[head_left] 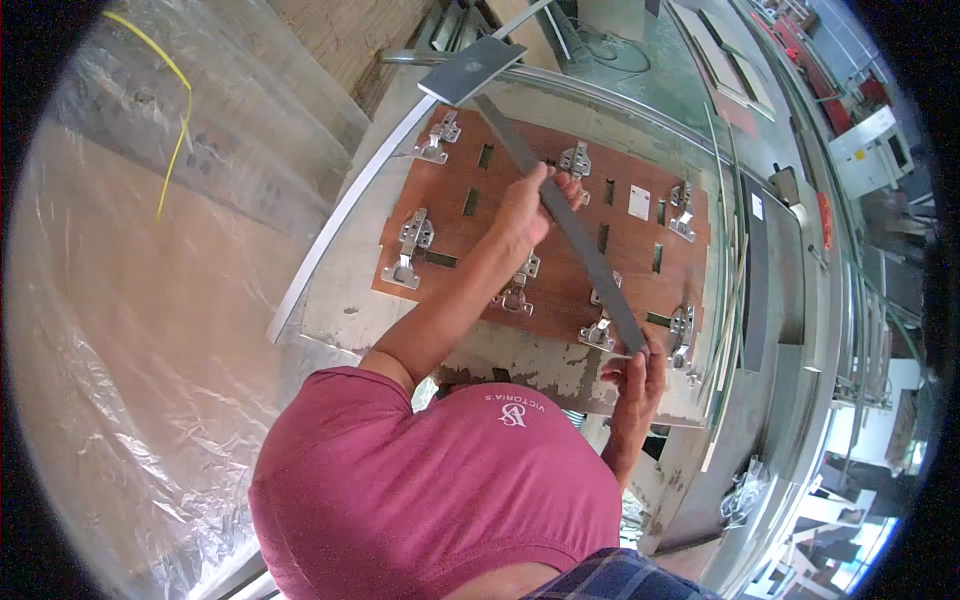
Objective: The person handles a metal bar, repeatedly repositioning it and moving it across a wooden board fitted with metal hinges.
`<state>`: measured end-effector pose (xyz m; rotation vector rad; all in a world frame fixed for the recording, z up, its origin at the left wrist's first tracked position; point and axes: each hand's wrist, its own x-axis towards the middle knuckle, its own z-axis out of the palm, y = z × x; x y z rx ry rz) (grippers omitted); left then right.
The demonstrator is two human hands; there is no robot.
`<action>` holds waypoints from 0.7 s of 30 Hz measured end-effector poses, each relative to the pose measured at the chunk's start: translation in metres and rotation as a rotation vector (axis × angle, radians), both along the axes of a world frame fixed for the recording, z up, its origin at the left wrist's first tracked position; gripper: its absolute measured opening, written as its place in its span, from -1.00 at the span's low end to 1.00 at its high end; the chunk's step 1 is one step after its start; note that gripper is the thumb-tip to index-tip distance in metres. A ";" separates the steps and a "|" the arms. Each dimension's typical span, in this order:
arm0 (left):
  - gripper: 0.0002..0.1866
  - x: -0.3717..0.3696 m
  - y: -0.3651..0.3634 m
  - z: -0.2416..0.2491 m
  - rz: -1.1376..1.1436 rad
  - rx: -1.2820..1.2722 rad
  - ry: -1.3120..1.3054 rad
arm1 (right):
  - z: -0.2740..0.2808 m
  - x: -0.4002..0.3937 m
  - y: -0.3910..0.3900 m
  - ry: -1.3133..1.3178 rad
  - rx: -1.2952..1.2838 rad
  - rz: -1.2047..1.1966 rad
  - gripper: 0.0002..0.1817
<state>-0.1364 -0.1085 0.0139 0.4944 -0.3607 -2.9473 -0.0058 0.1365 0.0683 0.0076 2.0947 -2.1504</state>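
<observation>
My left hand (535,205) grips a long dark grey strip (575,235) around its middle. At the strip's lower end, my right hand (640,375) holds it between thumb and fingers. The strip runs diagonally above a reddish-brown board (455,185) that has rectangular slots. Metal hinges (408,248) sit on the board in several places, some partly hidden behind my arm and the strip. The strip's upper end is close to a dark flat plate (470,70), which lies on a long white strip (350,215). A small white label (639,202) is on the board.
Clear plastic sheeting (150,330) covers a large surface at the left, with a yellow strap (188,110) over it. Thin long strips (735,290) and a dark panel (757,270) stretch along the right. A metal rail (620,100) passes behind the board.
</observation>
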 end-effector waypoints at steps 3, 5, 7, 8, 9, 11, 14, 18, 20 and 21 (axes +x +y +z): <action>-0.80 0.002 -0.023 -0.008 0.105 -0.030 -0.057 | 0.002 -0.010 -0.016 0.000 0.000 0.118 -0.54; -0.80 0.002 -0.034 -0.017 0.130 0.030 -0.094 | 0.001 -0.013 -0.026 -0.015 -0.011 0.130 -0.59; -0.82 0.001 -0.043 -0.030 0.135 0.027 -0.082 | 0.000 -0.015 -0.030 -0.050 -0.016 0.149 -0.58; -0.83 0.000 -0.046 -0.037 0.131 0.021 -0.069 | -0.001 -0.016 -0.030 -0.042 0.003 0.160 -0.59; -0.83 0.001 -0.046 -0.038 0.137 0.025 -0.072 | -0.002 -0.017 -0.031 -0.035 0.022 0.172 -0.59; -0.84 0.001 -0.048 -0.039 0.137 0.062 -0.089 | -0.001 -0.016 -0.032 -0.043 0.017 0.185 -0.59; -0.81 0.007 -0.043 -0.024 0.177 0.021 -0.089 | -0.001 -0.019 -0.030 -0.055 0.008 0.190 -0.58; -0.82 0.008 -0.043 -0.024 0.163 -0.019 -0.061 | -0.003 -0.018 -0.029 -0.071 0.025 0.172 -0.59; -0.82 0.007 -0.044 -0.033 0.155 0.028 -0.123 | -0.003 -0.014 -0.031 -0.077 0.028 0.184 -0.60; -0.82 0.008 -0.043 -0.034 0.158 0.029 -0.123 | -0.003 -0.013 -0.031 -0.080 0.031 0.194 -0.62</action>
